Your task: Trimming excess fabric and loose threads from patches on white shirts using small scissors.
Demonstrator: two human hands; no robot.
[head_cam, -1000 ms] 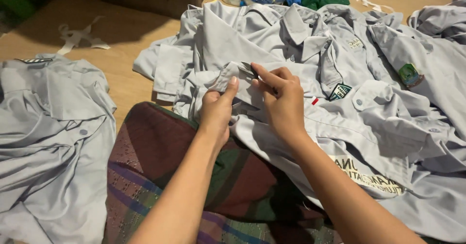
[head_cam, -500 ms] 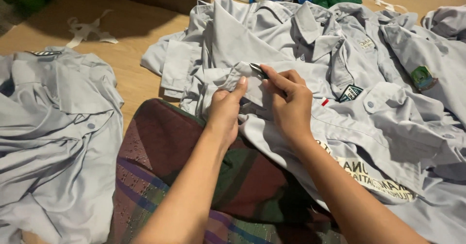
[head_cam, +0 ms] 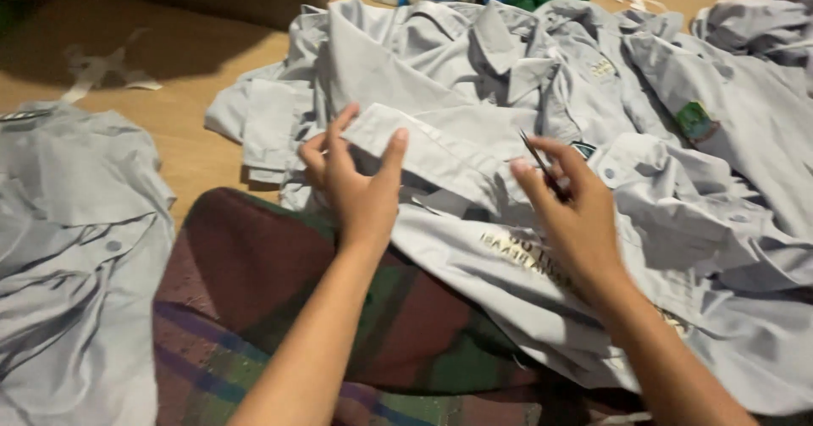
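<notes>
Here the left hand (head_cam: 360, 190) pinched the folded edge of the soft, limp pale-grey cotton shirt (head_cam: 440, 151) on the lap, best gripped there, while the right hand (head_cam: 569, 214) pinched a thin dark tool (head_cam: 540, 162).

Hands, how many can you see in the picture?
2. The left hand grips a folded part of the light grey shirt. The right hand rests on the same shirt, pinching a thin dark tool. No other hands show.
</notes>
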